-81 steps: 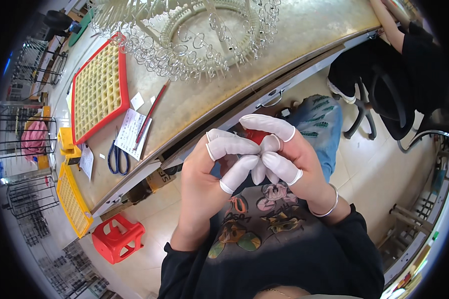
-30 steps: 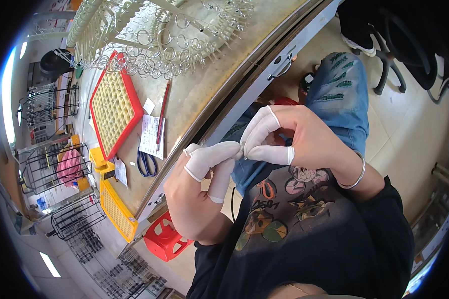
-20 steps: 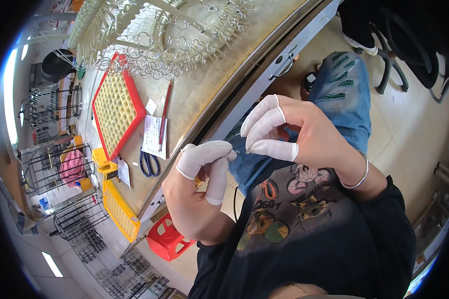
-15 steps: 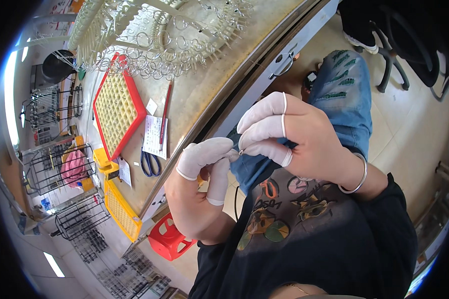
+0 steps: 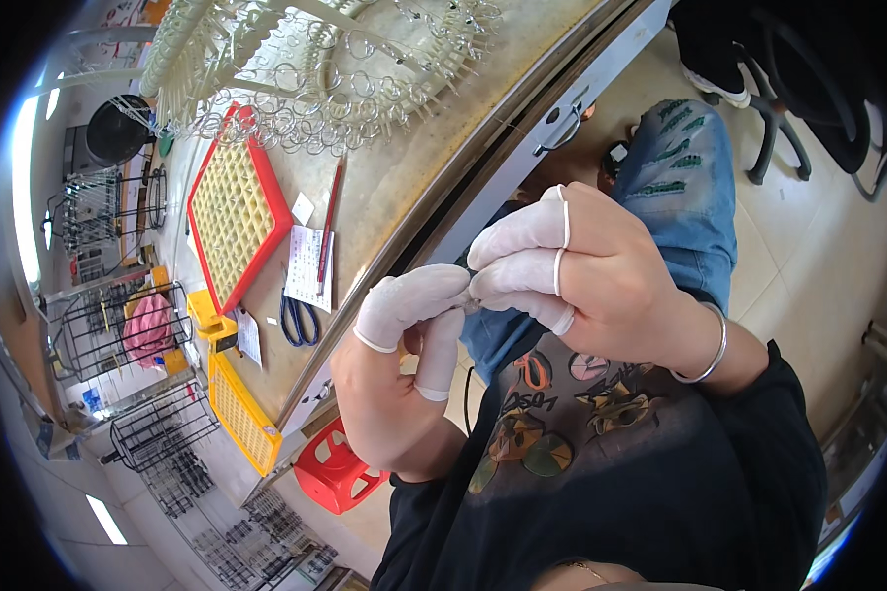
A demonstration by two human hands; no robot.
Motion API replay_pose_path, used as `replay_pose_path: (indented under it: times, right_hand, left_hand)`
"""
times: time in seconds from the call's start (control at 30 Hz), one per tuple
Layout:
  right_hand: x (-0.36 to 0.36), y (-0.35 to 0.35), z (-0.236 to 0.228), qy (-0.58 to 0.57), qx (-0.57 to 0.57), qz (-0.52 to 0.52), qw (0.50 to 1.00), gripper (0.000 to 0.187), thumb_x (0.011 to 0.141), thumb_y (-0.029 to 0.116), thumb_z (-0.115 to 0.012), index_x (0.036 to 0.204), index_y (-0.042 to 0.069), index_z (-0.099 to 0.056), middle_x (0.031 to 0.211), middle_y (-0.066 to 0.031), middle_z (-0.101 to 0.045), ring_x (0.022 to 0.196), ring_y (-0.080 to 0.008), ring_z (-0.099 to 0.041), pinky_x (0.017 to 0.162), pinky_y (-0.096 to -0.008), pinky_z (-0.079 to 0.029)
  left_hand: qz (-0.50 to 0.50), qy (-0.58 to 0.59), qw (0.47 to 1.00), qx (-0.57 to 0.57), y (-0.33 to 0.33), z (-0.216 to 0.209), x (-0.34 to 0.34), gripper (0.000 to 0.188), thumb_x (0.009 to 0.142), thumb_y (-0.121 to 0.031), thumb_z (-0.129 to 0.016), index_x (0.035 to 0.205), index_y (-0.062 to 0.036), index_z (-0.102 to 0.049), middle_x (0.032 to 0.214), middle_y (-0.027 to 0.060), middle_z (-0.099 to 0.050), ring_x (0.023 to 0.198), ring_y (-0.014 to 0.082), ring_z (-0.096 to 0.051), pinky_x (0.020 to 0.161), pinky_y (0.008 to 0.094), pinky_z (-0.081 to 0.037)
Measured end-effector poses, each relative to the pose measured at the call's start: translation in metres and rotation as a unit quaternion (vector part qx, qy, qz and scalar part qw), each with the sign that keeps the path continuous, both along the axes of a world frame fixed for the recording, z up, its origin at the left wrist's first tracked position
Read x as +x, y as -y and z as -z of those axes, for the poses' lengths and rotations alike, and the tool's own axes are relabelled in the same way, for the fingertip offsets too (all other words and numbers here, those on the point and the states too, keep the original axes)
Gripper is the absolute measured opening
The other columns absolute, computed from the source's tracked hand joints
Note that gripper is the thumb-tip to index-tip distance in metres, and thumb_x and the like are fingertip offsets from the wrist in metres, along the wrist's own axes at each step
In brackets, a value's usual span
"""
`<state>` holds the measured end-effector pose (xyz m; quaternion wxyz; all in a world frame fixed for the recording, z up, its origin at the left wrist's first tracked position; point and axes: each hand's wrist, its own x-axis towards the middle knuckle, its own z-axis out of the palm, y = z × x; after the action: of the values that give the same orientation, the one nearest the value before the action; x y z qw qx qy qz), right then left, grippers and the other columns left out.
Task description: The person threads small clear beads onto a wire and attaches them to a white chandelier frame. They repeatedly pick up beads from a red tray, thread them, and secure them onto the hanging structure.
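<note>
My left hand point(image 5: 396, 340) and my right hand point(image 5: 586, 258) meet in front of my body, past the table's edge. White finger cots cover the fingers I can see. Both hands are closed in a pinch, tip against tip, around a tiny shiny metal piece point(image 5: 471, 303). Most of it is hidden between the fingertips, and its kind is too small to make out. A plain metal bangle point(image 5: 708, 347) circles my right wrist.
On the table point(image 5: 384, 163) stands a pale rack hung with many thin metal rings point(image 5: 335, 108). Below it lie a red-framed tray point(image 5: 235, 212), a red pencil point(image 5: 331, 212), paper slips point(image 5: 307, 264) and dark-blue-handled scissors point(image 5: 299, 322). A yellow tray point(image 5: 241, 419) and red stool point(image 5: 330, 478) are nearer.
My left hand has shifted slightly up and right, and its fingertips have closed in on my right fingertips. The metal piece between them shows less now.
</note>
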<state>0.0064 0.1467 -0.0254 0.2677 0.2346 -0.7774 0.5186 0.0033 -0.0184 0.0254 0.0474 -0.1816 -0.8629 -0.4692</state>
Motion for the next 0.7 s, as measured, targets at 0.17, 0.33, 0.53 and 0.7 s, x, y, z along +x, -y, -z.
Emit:
replay_pose_path:
  times: [0.17, 0.33, 0.53, 0.7]
  right_hand:
    - [0.0009, 0.0006, -0.0002, -0.019, -0.004, 0.004, 1.000, 0.014, 0.064, 0.004, -0.062, 0.078, 0.006, -0.060, 0.086, -0.0016, -0.057, 0.071, -0.0194, -0.052, 0.061, -0.0316, -0.041]
    - [0.0024, 0.0006, 0.0003, -0.032, 0.010, 0.005, 0.999, 0.016, 0.062, 0.003, -0.062, 0.077, 0.006, -0.059, 0.085, -0.0024, -0.057, 0.069, -0.0196, -0.051, 0.059, -0.0310, -0.040]
    - [0.0015, 0.0021, 0.0021, -0.055, 0.015, 0.012, 0.998, 0.016, 0.060, 0.003, -0.061, 0.076, 0.005, -0.058, 0.085, -0.0037, -0.057, 0.069, -0.0202, -0.051, 0.057, -0.0315, -0.040]
    - [0.0023, 0.0000, -0.0003, -0.058, 0.025, 0.005, 0.998, 0.014, 0.062, 0.005, -0.061, 0.075, 0.003, -0.058, 0.086, -0.0054, -0.057, 0.069, -0.0207, -0.052, 0.056, -0.0321, -0.040]
  left_hand:
    - [0.006, -0.008, 1.000, 0.001, -0.0014, -0.0005, 0.0010, 0.020, 0.071, 0.008, -0.062, 0.088, -0.0023, -0.061, 0.079, 0.0036, -0.064, 0.062, 0.0071, -0.052, 0.052, 0.0191, -0.036]
    - [0.010, -0.012, 1.000, 0.006, -0.0008, -0.0007, 0.0031, 0.020, 0.071, 0.008, -0.063, 0.088, -0.0022, -0.061, 0.081, 0.0044, -0.064, 0.062, 0.0082, -0.052, 0.052, 0.0195, -0.037]
    - [0.023, -0.040, 0.999, -0.009, 0.0016, 0.0008, 0.0017, 0.020, 0.070, 0.008, -0.063, 0.087, -0.0022, -0.061, 0.080, 0.0055, -0.064, 0.061, 0.0104, -0.053, 0.052, 0.0206, -0.037]
    - [0.041, -0.042, 0.998, -0.002, 0.0026, 0.0004, 0.0012, 0.020, 0.070, 0.007, -0.064, 0.087, -0.0019, -0.061, 0.077, 0.0076, -0.063, 0.061, 0.0138, -0.055, 0.051, 0.0223, -0.038]
